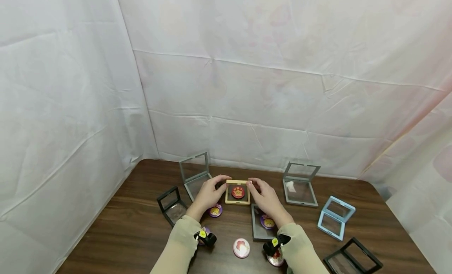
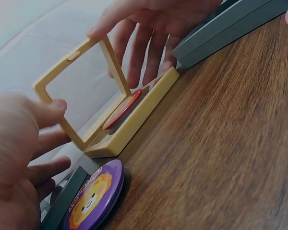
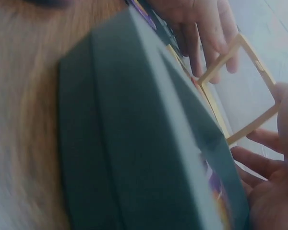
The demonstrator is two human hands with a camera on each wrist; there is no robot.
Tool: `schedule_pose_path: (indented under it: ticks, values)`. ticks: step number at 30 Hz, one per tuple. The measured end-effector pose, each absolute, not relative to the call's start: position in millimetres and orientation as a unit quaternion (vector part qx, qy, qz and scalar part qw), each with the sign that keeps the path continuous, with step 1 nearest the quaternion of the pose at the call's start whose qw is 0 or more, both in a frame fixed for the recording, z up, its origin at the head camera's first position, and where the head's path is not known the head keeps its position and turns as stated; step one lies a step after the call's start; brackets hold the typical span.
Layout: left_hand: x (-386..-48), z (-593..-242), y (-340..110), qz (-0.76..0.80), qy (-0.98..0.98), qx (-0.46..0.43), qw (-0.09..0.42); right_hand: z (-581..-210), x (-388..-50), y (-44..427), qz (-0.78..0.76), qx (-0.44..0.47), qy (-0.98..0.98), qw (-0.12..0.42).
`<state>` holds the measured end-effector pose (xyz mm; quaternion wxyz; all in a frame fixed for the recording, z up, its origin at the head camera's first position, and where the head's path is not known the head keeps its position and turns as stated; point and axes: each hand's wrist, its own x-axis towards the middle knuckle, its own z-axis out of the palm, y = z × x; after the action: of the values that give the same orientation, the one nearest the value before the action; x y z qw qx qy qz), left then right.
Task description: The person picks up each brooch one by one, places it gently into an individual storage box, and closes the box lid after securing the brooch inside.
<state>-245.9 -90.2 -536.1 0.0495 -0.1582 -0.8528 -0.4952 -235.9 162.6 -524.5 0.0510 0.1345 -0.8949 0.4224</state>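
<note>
A yellow display case [image 1: 237, 203] stands on the table with its clear lid [image 2: 78, 56] tilted up. Inside its base lies a red round badge [image 1: 238, 192]. My left hand [image 1: 209, 194] holds one side of the lid, thumb on the frame and fingers spread behind it. On the opposite side, the thumb of my right hand [image 1: 265, 198] is at the lid's upper corner, its fingers reaching down behind. A purple badge with a yellow lion face [image 2: 92, 200] lies near the left hand. Below the right hand is a dark grey-green case [image 3: 134, 120] holding another purple badge [image 1: 267, 221].
Grey cases with raised lids stand behind left [image 1: 193, 183] and behind right [image 1: 300, 191]. A black case [image 1: 173, 206] is at the left; a blue case [image 1: 335, 218] and another black case [image 1: 353, 260] are at the right. A pink-and-white badge [image 1: 241, 248] lies in front.
</note>
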Motion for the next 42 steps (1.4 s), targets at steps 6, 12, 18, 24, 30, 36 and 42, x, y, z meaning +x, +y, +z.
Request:
schedule_pose_path:
  ticks: [6,12,18,24,30,36,42]
  values:
    - [-243,-535,-91,-0.485,-0.86,-0.158,0.032,-523,-236,169,0.412,0.162,-0.897,0.022]
    - [-243,-534,-95,-0.472,-0.864,-0.175,0.025,-525,-237,176,0.391,0.214,-0.895,0.021]
    - [-244,-537,-97,-0.464,-0.864,-0.195,0.022,-529,-238,182,0.389,0.246,-0.888,0.019]
    - [-245,-538,-97,-0.443,-0.874,-0.2,0.018,-535,-239,186,0.378,0.277,-0.883,0.026]
    - [-243,-534,-96,-0.414,-0.891,-0.187,0.006,-537,-240,188,0.381,0.304,-0.873,0.041]
    - [-242,-533,-94,-0.386,-0.904,-0.185,-0.005,-536,-239,188,0.376,0.314,-0.871,0.038]
    - [-243,-533,-92,-0.375,-0.907,-0.189,-0.011,-534,-238,188,0.375,0.316,-0.871,0.029]
